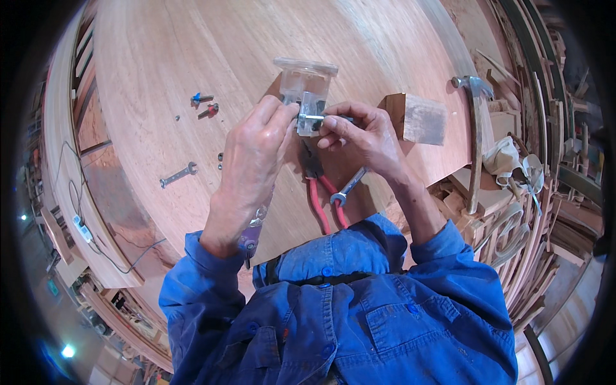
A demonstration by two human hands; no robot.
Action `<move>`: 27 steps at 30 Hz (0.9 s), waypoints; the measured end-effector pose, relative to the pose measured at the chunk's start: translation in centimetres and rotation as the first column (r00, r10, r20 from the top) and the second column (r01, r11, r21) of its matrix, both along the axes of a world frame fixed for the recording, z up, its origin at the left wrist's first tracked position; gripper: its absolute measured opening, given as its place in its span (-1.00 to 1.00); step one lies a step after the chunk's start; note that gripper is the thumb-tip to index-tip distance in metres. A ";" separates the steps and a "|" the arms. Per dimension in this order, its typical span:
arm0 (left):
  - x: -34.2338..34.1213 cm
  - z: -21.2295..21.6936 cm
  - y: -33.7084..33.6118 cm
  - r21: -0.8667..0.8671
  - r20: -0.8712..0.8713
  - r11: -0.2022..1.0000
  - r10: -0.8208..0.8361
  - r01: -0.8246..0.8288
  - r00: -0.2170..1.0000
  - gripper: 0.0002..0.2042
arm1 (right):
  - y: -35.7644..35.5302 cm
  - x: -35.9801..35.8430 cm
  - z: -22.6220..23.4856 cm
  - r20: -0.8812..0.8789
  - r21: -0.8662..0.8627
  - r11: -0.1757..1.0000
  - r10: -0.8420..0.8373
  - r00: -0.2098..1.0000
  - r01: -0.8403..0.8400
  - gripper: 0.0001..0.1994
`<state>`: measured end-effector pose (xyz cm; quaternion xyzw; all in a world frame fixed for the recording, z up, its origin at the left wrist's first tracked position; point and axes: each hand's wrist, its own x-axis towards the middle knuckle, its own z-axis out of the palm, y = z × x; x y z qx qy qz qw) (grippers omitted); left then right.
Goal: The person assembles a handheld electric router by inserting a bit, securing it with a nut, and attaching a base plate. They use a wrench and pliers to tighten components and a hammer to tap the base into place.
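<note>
Clear, boxy plastic fitting with a flat end plate (305,83) sits between the two hands, its nearer end beside their fingertips. The left hand (255,142) has its thumb and fingers drawn together at the fitting's left edge; exactly what they grip is hidden. The right hand (369,133) pinches a slim, silvery metal rod (314,117) that crosses in front of the fitting toward the left fingertips. Red-handled pliers (317,204) lie just below, and a rough brown wooden block (425,119) stands beside the right hand.
</note>
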<state>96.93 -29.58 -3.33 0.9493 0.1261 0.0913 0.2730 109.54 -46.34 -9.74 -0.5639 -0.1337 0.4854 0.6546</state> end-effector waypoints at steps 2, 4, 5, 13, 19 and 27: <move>0.1 -0.2 -0.1 0.042 0.010 0.999 -0.029 0.029 1.000 -0.84 | -0.3 0.1 -0.5 -0.075 0.022 1.000 -0.014 0.997 0.016 -0.72; 0.3 -0.2 -0.4 0.093 -0.019 0.994 -0.053 0.055 0.998 -0.81 | -0.6 -0.1 -0.8 -0.109 0.030 0.999 -0.039 0.993 0.043 -0.72; 0.4 -0.1 -0.6 0.119 -0.034 0.991 -0.065 0.069 0.997 -0.80 | -0.6 -0.2 -0.9 -0.127 0.034 0.998 -0.053 0.991 0.057 -0.72; 0.8 -0.2 0.7 -0.174 -0.029 0.983 -0.063 0.057 0.998 -0.84 | -0.6 -0.2 -0.7 -0.088 0.044 0.998 -0.044 0.995 0.048 -0.73; 0.7 -1.2 1.7 -0.338 0.011 0.938 -0.073 0.072 0.997 -0.81 | -0.8 0.1 -1.0 -0.099 0.041 0.998 -0.045 0.994 0.050 -0.74; 1.1 -1.5 2.6 -0.075 0.220 0.971 -0.208 0.229 0.953 -0.78 | -0.6 0.0 -0.5 -0.093 0.028 0.999 -0.032 0.995 0.035 -0.73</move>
